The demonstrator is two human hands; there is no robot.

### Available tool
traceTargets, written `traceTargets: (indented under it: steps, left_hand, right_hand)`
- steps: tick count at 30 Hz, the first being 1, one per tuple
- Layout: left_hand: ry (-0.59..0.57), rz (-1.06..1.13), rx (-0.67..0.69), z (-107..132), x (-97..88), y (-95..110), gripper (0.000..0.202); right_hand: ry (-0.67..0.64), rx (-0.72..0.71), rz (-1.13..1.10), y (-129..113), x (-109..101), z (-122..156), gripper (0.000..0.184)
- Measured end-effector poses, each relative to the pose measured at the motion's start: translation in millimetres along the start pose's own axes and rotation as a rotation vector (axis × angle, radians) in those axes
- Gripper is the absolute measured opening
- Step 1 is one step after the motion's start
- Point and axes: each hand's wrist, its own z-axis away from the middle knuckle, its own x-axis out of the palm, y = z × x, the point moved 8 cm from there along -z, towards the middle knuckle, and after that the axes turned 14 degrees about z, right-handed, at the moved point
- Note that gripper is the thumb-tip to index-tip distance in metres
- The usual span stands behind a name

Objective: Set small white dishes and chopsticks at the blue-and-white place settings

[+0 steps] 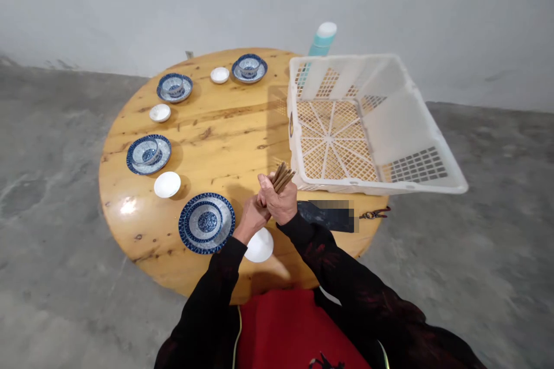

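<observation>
A bundle of wooden chopsticks (283, 177) is gripped between my two hands above the table's near side. My right hand (281, 202) wraps round it, the tips pointing up and away from me. Below and against it, my left hand (254, 214) is closed on the same bundle; its fingers are partly hidden. Under my wrists sits a small white dish (259, 247). To the left of my hands lies a blue-and-white plate (185, 225) with a matching bowl (208, 221) on it.
Further blue-and-white plates with bowls (149, 154) and small white dishes (167, 184) line the left and far rim of the round wooden table (216, 144). A white plastic crate (378, 187) stands at right, a turquoise bottle (324, 41) behind it. Pliers (374, 214) lie near a dark flat object (324, 216).
</observation>
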Motion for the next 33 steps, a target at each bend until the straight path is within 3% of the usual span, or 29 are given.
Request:
traceTargets:
  steps: [4,7,10,15,18,21,26,28,33]
  left_hand:
    - [0.039,-0.162,0.175,28,-1.4,42,0.013]
    - [0.12,-0.226,0.266,52,-3.0,56,0.018]
    - [0.118,-0.203,0.247,70,-3.8,50,0.015]
    - [0.002,-0.02,0.06,97,-1.2,19,0.019]
    - [0.08,0.038,0.048,111,-5.1,6,0.024]
    - [0.148,0.102,0.074,118,-9.3,-3,0.028]
    - [0.126,0.203,0.018,123,-19.6,-12,0.027]
    - [0.124,0.199,0.014,126,-26.5,-9,0.027]
    - [0.03,0.249,0.005,132,-34.0,3,0.028]
  right_hand:
    - [-0.043,0.031,-0.151,-36,-6,-10,0.049]
    - [-0.077,0.14,-0.303,-44,-1,-6,0.049]
    - [-0.134,0.243,-0.387,-42,8,3,0.048]
    - [-0.298,0.336,-0.43,-43,25,23,0.052]
    - [-0.349,0.363,-0.422,-44,33,34,0.053]
    - [-0.37,0.336,-0.375,-47,40,44,0.052]
    - [-0.434,0.209,-0.217,-59,40,50,0.042]
    - [-0.385,0.147,-0.165,-63,30,48,0.041]
    - [-0.112,0.049,-0.106,-67,-5,43,0.038]
